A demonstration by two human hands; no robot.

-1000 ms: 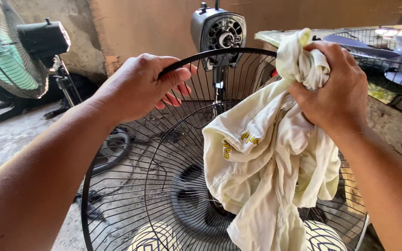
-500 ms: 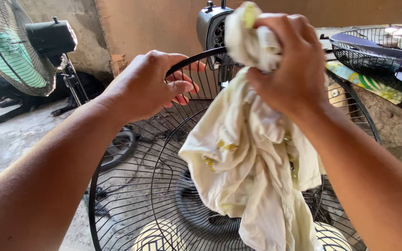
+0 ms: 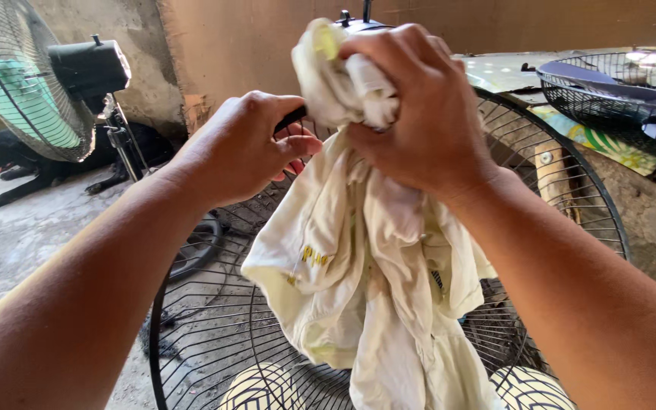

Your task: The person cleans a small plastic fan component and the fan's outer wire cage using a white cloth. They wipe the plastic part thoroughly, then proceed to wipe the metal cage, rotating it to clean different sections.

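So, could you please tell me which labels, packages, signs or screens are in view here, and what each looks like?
Printed mark: small yellow lettering on the cream cloth hanging from the right hand, in front of the black fan grille.
No packages, signs or screens are in view.

The rag (image 3: 373,288) is soft, creased cloth, cream-coloured and matt, with faint yellowish stains. The fan guard (image 3: 571,175) is thin black-coated metal wire with a slight sheen. The standing fan's motor housing (image 3: 89,67) looks like smooth, dark plastic. The floor (image 3: 17,243) is rough grey concrete, and the wall (image 3: 222,38) is coarse, matt plaster.
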